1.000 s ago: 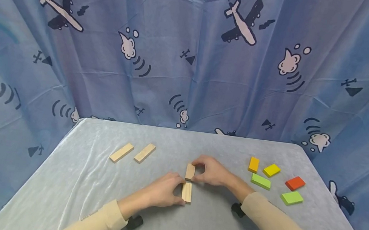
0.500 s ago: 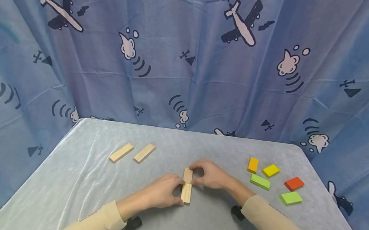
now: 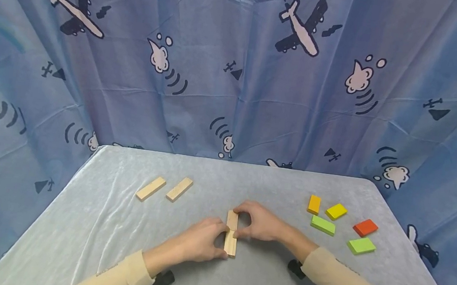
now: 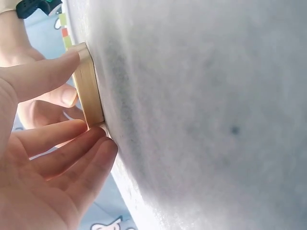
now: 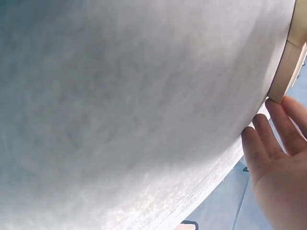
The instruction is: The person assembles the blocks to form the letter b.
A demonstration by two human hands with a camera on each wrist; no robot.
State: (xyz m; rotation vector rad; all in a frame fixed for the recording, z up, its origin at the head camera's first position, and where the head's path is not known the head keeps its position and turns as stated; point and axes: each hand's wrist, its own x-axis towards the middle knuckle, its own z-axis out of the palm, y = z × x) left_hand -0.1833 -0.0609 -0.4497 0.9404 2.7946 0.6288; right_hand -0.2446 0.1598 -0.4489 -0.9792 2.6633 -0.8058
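Observation:
Two plain wooden blocks lie end to end in a line at the middle of the table in the head view. My left hand (image 3: 202, 240) pinches the near wooden block (image 3: 230, 247) between the thumb at its near end and the fingers at its far end. On the far wooden block (image 3: 232, 219), my right hand (image 3: 262, 222) has its fingers at the far end and its thumb by the joint. The left wrist view shows the near block's side (image 4: 88, 93) low on the cloth. Fingertips meet the far block's end (image 5: 283, 79) in the right wrist view.
Two more wooden blocks (image 3: 179, 189) lie at the back left. To the right are an orange block (image 3: 313, 204), a yellow block (image 3: 337, 211), a red block (image 3: 365, 227) and two green blocks (image 3: 322, 224). A blue curtain (image 3: 203, 64) hangs behind the cloth-covered table (image 3: 124, 243).
My right hand has drawn the far wooden block toward me, closing the gap to the near one. Both blocks and the left hand have shifted slightly nearer to me.

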